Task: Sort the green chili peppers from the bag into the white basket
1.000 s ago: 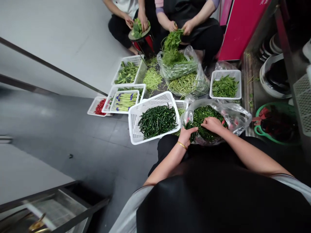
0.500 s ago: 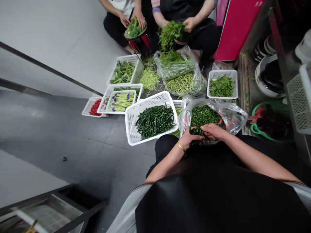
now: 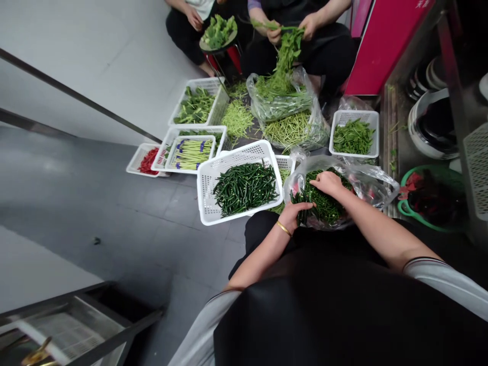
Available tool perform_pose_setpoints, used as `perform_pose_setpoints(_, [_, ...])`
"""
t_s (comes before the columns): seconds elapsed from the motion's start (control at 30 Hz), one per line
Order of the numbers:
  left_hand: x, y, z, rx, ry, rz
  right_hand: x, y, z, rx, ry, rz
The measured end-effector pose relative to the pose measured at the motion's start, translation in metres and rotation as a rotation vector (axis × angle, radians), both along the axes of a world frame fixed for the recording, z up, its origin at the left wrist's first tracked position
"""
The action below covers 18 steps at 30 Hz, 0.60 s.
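Dark green peppers (image 3: 246,189) fill the middle of the white basket (image 3: 213,218), just left of the frame's centre, while a thin bunch (image 3: 302,216) of the same deep green lies in your left hand (image 3: 290,214). Those fingers are closed around the bunch, the thumb laid across it toward the right of the frame. As far as it shows, the bunch runs up and down the picture, leaning a little from upper left to lower right, so it crosses your thumb rather than following it.

Your right hand (image 3: 328,183) is up and to the right of the bunch, over the heap (image 3: 328,207) in the clear bag (image 3: 375,175), right of centre. Its fingers are curled, tips pointing left and touching or just above the heap; you can't tell here whether they pinch a stem.

Of your two hands, the left is nearer the basket, whose right end sits just beside the bag, up and left of your knuckles. The right is over the heap, with the bunch between it and your left wrist. At the top of the frame, a co-worker's hands (image 3: 310,25) hold leafy greens (image 3: 288,51), well apart from yours.
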State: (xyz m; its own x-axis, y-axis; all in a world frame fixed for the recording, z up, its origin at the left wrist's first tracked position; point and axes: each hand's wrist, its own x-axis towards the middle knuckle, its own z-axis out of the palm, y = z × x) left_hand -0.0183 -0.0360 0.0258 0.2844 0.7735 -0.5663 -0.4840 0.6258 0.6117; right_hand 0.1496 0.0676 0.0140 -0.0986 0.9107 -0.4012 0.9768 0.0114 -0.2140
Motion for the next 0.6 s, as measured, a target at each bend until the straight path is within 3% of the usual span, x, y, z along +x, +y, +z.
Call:
perform_pose_setpoints(0.07, [-0.001,0.004,-0.002,0.01,0.004,0.02,0.005,0.006,-0.009,-0.044,0.057,-0.048])
perform_pose_setpoints(0.13, [0.001,0.007,-0.006,0.002,0.007,0.04,0.022,-0.004,-0.015,-0.063,0.188,-0.137])
perform_pose_setpoints(0.3, [0.018,0.009,-0.019,-0.03,-0.016,0.039,0.048,-0.074,-0.014,-0.211,0.681,-0.4])
perform_pose_setpoints(0.4, [0.029,0.012,-0.022,-0.018,-0.043,0.014,0.036,-0.104,-0.006,-0.111,0.743,-0.319])
perform_pose_setpoints(0.5, [0.034,0.018,-0.021,-0.002,-0.048,-0.02,0.027,-0.11,0.003,0.101,0.672,-0.143])
perform_pose_setpoints(0.6, [0.038,0.025,-0.02,0.023,-0.075,-0.084,0.033,-0.108,0.008,0.076,0.682,-0.063])
